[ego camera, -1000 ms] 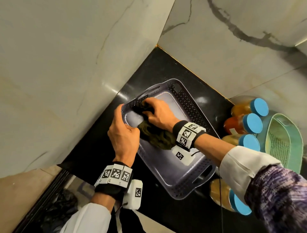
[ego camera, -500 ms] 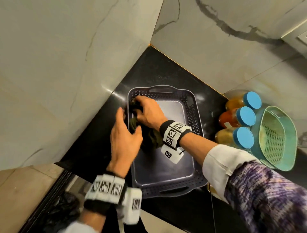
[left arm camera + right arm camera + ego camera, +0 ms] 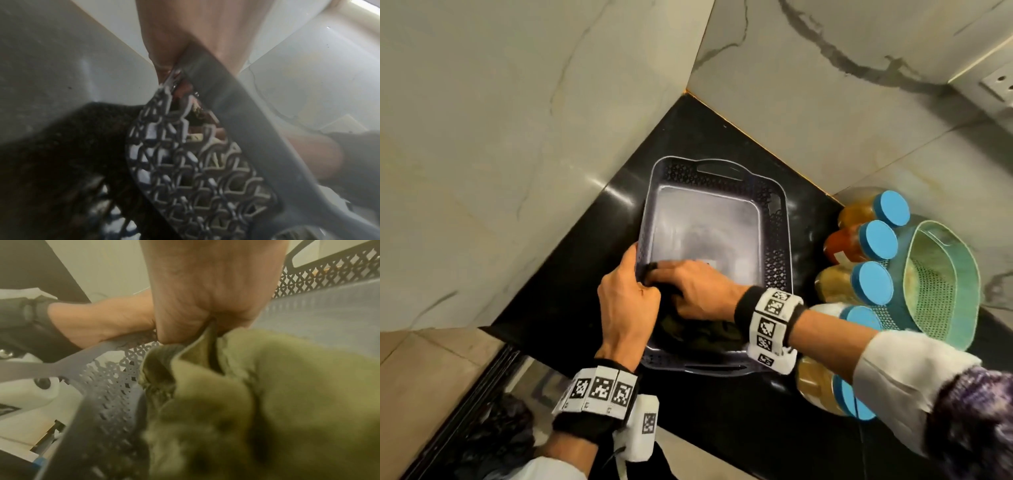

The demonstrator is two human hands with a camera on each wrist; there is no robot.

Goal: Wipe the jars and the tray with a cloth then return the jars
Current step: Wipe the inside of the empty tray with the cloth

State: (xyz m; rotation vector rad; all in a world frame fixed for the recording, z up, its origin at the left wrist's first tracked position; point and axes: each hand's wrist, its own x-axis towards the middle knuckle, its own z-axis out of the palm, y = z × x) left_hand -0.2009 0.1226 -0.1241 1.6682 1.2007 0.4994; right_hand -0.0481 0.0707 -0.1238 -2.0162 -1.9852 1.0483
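A grey-purple tray [image 3: 774, 240] with lattice walls lies on the black counter. My left hand [image 3: 638, 274] grips its left rim; the left wrist view shows that rim [image 3: 246, 121] running between thumb and fingers. Inside the tray, near its front left corner, my right hand [image 3: 667, 274] holds a bunched olive cloth [image 3: 705, 332] against the floor and wall. In the right wrist view the cloth [image 3: 267, 386] spills out of my palm. Several blue-lidded jars [image 3: 878, 240] with amber and orange contents lie to the right of the tray, one [image 3: 852, 397] under my right forearm.
A green strainer basket [image 3: 941, 274] sits right of the jars. Marble walls close the corner on the left and at the back. The counter's front edge [image 3: 493, 329] drops to the floor at lower left, where a dark bag [image 3: 493, 442] lies.
My right hand has dragged the cloth from the tray's far left corner toward the near left corner. My left hand has closed on the left rim. The tray now looks squarer to me.
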